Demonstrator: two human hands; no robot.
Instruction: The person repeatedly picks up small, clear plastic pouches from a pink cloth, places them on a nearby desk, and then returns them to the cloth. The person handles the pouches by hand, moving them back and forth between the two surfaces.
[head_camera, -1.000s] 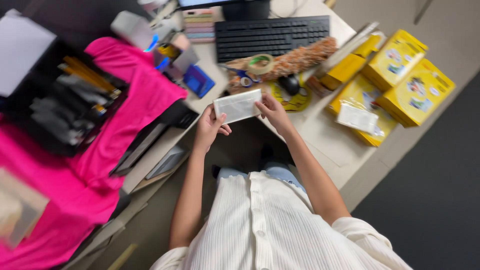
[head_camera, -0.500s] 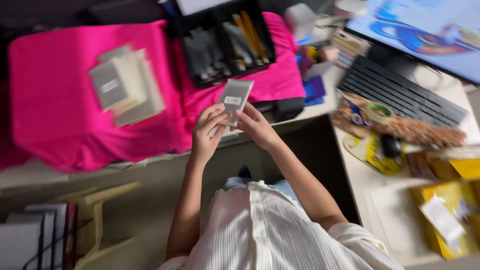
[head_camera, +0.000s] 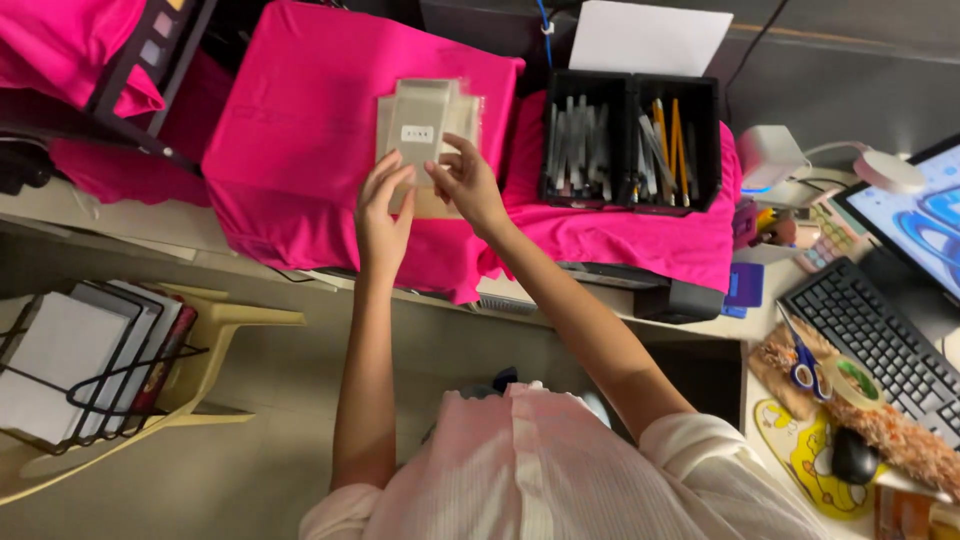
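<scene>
Pink cloth (head_camera: 300, 150) covers the surface in the upper middle of the head view, and on it lies your stack of clear flat packets (head_camera: 425, 135), the top one carrying a small white label. Judging by how things lie, the packet in hand has reached the pile and is nearly set down, though your fingers have not let go of it; squaring it with the others looks like what is left. Your left hand (head_camera: 383, 215) sits just below and left of the stack, fingers extended, tips touching the lower edge of the packets, not closed around anything. Your right hand (head_camera: 470, 185) is at the stack's lower right corner, thumb and forefinger pinching the edge of the top packet lightly. Both hands meet the pile from below in the frame, so the packets lie just beyond your fingertips. Right of the stack stands a black divided tray (head_camera: 630, 140) holding pens and pencils, with a white sheet behind it. At lower right you see a keyboard (head_camera: 880, 340), blue-handled scissors (head_camera: 800, 360) and a mouse (head_camera: 855, 455). A wire rack of papers (head_camera: 80, 370) sits lower left.
</scene>
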